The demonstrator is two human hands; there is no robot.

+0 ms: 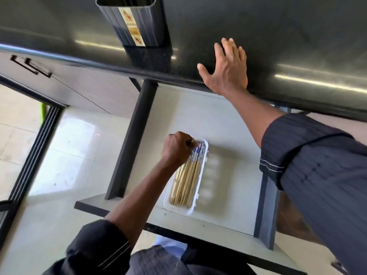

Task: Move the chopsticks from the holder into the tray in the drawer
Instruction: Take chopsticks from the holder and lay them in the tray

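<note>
Chopsticks lie bundled lengthwise in the white tray, which sits on the floor of the open drawer. The left hand is the working grip: it is curled into a fist at the patterned blue-and-white ends of the sticks, fingers closed around or pressed on them; motion blur hides whether it pinches them or is letting go. The plain wooden tips run away from that grip toward the person's body.

Thin wooden sticks like these are probably light, stiff and smooth, so they would roll and fan out if held loosely. A firm wrap near the thicker patterned ends, or around the middle of the bundle, should keep them together; the light plastic tray may slide if pushed.

Beyond the grip, on the dark table above the drawer, stands the dark ribbed holder; its mouth looks empty from this angle, though its depth is not visible. The right hand rests flat and spread on the table, holding nothing. The table's overhanging edge and the drawer's dark side rail, just left of the grip, narrow the way in.
</note>
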